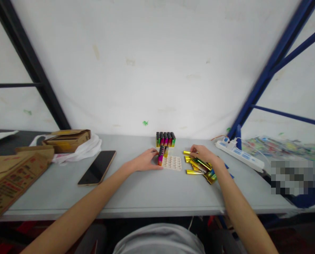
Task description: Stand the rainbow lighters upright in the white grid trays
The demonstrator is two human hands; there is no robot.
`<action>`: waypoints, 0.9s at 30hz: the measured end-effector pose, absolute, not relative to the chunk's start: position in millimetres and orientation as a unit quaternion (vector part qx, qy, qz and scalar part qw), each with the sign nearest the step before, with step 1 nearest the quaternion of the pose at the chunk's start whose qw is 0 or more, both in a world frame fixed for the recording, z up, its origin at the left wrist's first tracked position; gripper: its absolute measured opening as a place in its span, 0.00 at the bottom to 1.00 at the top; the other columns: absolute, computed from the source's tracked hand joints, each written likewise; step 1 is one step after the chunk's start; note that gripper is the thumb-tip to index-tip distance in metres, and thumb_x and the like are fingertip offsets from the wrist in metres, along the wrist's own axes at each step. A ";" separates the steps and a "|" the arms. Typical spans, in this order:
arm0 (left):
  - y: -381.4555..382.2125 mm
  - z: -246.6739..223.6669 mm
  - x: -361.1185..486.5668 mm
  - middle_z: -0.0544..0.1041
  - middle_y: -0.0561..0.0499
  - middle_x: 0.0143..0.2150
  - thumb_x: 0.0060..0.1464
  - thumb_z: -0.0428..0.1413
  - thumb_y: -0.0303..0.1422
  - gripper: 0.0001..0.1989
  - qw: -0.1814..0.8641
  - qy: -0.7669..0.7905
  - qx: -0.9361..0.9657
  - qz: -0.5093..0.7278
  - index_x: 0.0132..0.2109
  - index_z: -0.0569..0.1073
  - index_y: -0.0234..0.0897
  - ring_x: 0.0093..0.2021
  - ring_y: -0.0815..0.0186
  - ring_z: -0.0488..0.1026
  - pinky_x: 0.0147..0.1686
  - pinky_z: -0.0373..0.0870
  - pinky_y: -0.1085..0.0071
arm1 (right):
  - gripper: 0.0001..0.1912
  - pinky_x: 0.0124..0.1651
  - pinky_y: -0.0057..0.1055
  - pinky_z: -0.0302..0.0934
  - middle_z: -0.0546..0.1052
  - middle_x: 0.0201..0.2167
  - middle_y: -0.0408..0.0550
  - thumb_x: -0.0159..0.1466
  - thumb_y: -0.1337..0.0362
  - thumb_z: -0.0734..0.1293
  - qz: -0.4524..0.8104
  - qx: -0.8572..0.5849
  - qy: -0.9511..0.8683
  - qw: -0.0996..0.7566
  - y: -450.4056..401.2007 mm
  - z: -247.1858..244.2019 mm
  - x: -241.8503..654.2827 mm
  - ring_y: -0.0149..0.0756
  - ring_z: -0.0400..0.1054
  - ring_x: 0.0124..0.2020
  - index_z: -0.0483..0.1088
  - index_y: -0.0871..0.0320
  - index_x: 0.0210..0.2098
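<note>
Gold tubes (199, 168) lie flat, axes mostly left-right, under the right hand (203, 154); grip indiscernible. Grey worktop (146, 192), white wall (152, 63).

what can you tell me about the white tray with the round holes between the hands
The white tray is a flat, pale, plastic-looking rectangle with rows of round sockets, lying flat on the grey table. Most sockets show empty; a few upright shiny cylinders with dark tops and rainbow-coloured bodies stand at its back left corner. The left hand rests against its left edge beside those cylinders. The right hand is apart from it, over a loose pile of gold tubes to its right.
</note>
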State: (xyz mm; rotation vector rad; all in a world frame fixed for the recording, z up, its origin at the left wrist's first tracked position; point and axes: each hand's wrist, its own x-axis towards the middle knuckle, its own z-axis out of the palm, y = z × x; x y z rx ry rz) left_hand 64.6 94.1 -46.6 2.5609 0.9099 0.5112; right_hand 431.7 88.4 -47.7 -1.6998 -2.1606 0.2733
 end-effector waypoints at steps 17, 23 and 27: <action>93.5 -45.5 65.0 0.75 0.38 0.59 0.51 0.66 0.51 0.32 0.177 0.314 0.912 0.196 0.56 0.75 0.34 0.60 0.46 0.71 0.63 0.66 0.57 | 0.22 0.59 0.41 0.67 0.79 0.40 0.46 0.53 0.49 0.78 0.471 -0.365 -0.495 0.633 77.5 -32.9 343.2 0.39 0.73 0.47 0.77 0.55 0.41; 93.7 -45.4 65.1 0.75 0.38 0.59 0.50 0.66 0.50 0.33 0.185 0.310 0.911 0.200 0.57 0.75 0.34 0.60 0.47 0.70 0.64 0.65 0.56 | 0.26 0.45 0.38 0.71 0.78 0.38 0.48 0.61 0.36 0.67 0.461 -0.396 -0.527 0.594 69.2 -33.0 324.8 0.42 0.74 0.44 0.68 0.53 0.36; 95.0 -47.3 65.1 0.74 0.37 0.59 0.50 0.66 0.50 0.33 0.184 0.311 0.911 0.197 0.57 0.75 0.33 0.60 0.46 0.70 0.63 0.65 0.55 | 0.27 0.35 0.34 0.69 0.70 0.27 0.41 0.61 0.34 0.66 0.532 -0.370 -0.531 0.546 61.5 -33.2 313.7 0.35 0.69 0.29 0.63 0.52 0.37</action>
